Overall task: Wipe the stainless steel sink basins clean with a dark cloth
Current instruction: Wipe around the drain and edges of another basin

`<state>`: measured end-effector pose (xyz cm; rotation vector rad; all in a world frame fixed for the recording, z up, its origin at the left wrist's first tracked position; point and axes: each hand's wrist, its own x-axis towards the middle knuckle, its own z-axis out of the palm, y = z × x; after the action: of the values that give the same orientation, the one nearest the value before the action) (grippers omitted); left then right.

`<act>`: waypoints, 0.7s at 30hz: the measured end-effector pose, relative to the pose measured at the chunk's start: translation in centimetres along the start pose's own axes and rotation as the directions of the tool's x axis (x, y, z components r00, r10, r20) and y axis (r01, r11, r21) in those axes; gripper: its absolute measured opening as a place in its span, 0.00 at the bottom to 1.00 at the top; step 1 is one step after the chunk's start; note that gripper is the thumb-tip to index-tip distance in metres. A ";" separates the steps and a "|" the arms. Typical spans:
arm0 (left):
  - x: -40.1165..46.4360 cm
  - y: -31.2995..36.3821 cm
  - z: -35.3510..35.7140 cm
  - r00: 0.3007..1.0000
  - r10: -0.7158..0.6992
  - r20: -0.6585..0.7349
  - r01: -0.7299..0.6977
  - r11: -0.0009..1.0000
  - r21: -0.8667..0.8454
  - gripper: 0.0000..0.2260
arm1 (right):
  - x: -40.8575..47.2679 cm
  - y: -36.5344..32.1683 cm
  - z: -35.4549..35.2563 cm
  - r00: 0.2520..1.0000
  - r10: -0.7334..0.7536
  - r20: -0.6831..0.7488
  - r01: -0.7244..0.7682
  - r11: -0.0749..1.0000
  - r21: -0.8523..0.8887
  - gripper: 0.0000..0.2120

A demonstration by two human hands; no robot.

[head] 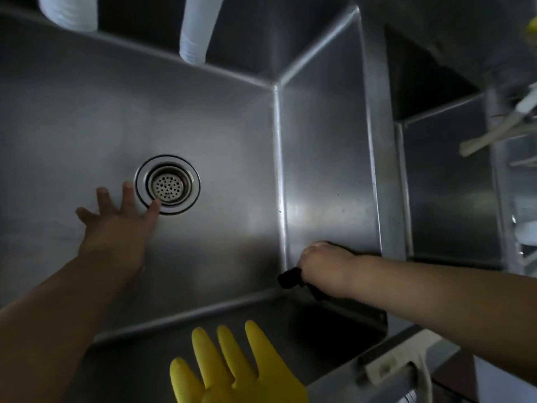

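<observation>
Dim overall; a soft glare patch lies on the sink basin (328,205) right wall, deep shadow fills its near-right corner, and wide-angle bending and blur affect the frame's edges.

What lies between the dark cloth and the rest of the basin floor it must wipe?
Only the left hand, spread flat on the basin floor beside the drain strainer. The right hand holds the dark cloth at the near right corner.

Both bare arms reach forward and down, the left hand (116,225) spread with fingers straight, the right hand (322,266) curled into a fist.
</observation>
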<state>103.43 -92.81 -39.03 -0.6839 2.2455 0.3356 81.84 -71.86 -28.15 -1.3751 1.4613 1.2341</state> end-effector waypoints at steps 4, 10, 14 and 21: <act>-0.1 0.0 -0.2 1.000 -0.004 -0.023 0.004 1.000 0.021 0.48 | -1.4 3.5 -3.8 0.986 0.059 -0.156 -0.067 0.996 -0.052 0.10; 0.0 0.0 -0.2 1.000 -0.008 -0.017 0.009 1.000 0.021 0.52 | -1.4 12.2 -13.5 0.847 0.155 -0.509 -0.382 0.844 -0.378 0.11; -0.1 0.1 -0.2 1.000 -0.001 -0.024 0.002 0.999 0.044 0.52 | -1.9 12.2 -12.5 0.799 0.244 -0.549 -0.419 0.882 -0.217 0.11; -0.1 0.1 -0.1 1.000 0.023 -0.009 -0.023 1.000 -0.006 0.49 | -1.7 1.3 -2.2 0.984 0.094 -0.148 -0.098 0.995 -0.024 0.13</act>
<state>103.41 -92.70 -38.89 -0.6637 2.2631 0.3515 80.97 -73.61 -25.86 -1.4578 1.6327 1.2427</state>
